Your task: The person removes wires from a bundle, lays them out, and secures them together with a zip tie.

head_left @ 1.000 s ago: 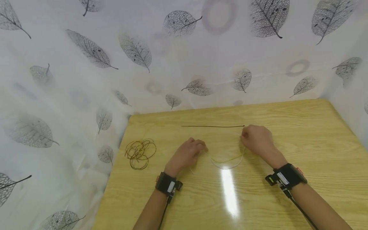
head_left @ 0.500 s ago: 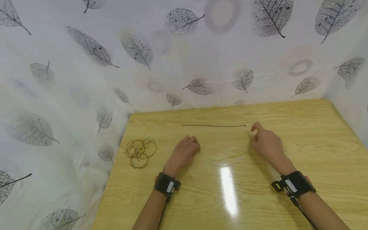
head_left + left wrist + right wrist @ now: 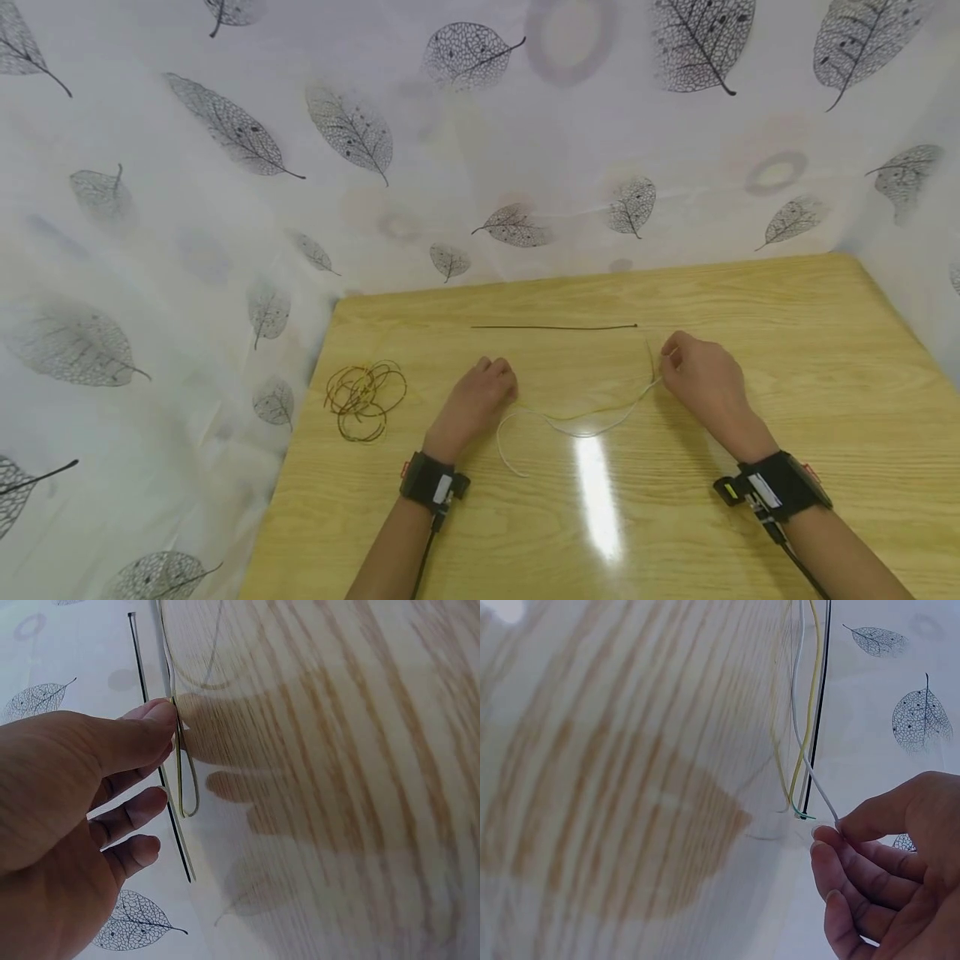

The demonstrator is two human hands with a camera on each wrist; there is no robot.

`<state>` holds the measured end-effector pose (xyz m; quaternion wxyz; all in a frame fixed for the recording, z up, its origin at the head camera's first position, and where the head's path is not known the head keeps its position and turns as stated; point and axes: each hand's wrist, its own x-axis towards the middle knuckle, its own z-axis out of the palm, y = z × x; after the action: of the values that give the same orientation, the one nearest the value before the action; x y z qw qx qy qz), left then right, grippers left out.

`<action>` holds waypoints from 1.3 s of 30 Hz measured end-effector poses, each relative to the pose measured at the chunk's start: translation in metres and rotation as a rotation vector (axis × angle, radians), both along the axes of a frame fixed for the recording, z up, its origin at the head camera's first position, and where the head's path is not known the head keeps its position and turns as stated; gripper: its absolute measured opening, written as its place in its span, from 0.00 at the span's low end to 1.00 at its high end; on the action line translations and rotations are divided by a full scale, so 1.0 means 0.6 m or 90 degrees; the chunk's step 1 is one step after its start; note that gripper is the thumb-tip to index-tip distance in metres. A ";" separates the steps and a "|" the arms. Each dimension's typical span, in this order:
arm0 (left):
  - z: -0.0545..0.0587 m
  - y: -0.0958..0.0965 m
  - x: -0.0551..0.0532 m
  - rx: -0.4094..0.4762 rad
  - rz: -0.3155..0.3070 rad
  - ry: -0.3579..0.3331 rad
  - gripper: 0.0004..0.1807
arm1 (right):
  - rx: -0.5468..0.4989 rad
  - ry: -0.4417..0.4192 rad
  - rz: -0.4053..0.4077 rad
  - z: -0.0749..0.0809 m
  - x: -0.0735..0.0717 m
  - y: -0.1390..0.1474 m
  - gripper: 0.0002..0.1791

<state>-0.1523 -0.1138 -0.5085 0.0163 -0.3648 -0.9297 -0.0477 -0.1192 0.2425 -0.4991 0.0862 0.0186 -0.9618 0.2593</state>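
My left hand (image 3: pixel 483 392) is over the middle of the table, thumb and forefinger pinching a thin yellow wire (image 3: pixel 197 796) whose end is bent into a narrow loop below the fingertips. To the right, my right hand (image 3: pixel 701 371) pinches the end of a thin white wire (image 3: pixel 821 787) between thumb and forefinger, its other fingers curled. The white wire runs left in a wavy line to a free end near the left hand. Close to the right fingertips, the yellow wire ends in a green tip (image 3: pixel 802 815). Behind both hands lies a straight black cable tie (image 3: pixel 555 327), head to the right.
A tangled coil of brown and yellowish wire (image 3: pixel 363 400) lies on the left of the wood-grain table (image 3: pixel 810 375). Leaf-patterned curtain (image 3: pixel 555 167) encloses the back and sides. Each wrist wears a black strap with a cable along the forearm.
My right hand has moved right, away from the cable tie's head, pulling the white wire. My left hand has shifted slightly left. The white wire's left part now shows as an open curve.
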 end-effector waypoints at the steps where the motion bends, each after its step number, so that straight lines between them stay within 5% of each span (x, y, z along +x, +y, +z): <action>1: -0.001 -0.001 0.001 0.007 -0.002 0.002 0.03 | 0.000 0.002 0.001 0.000 0.000 0.000 0.07; 11: -0.003 -0.009 0.001 0.030 -0.001 -0.010 0.03 | 0.023 -0.102 0.015 -0.004 -0.008 0.009 0.06; 21: -0.012 -0.010 0.003 0.054 -0.011 -0.008 0.04 | 0.001 -0.136 0.046 -0.012 -0.019 0.007 0.10; 26: -0.013 -0.009 0.003 0.048 0.001 -0.018 0.04 | -0.008 -0.144 0.045 -0.014 -0.022 0.007 0.19; 39: -0.011 -0.014 0.004 0.053 -0.005 0.000 0.04 | 0.002 -0.090 -0.014 -0.015 -0.016 0.008 0.19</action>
<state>-0.1498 -0.1219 -0.5153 0.0316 -0.3672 -0.9256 -0.0863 -0.1290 0.2476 -0.5080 0.0212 -0.0101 -0.9660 0.2577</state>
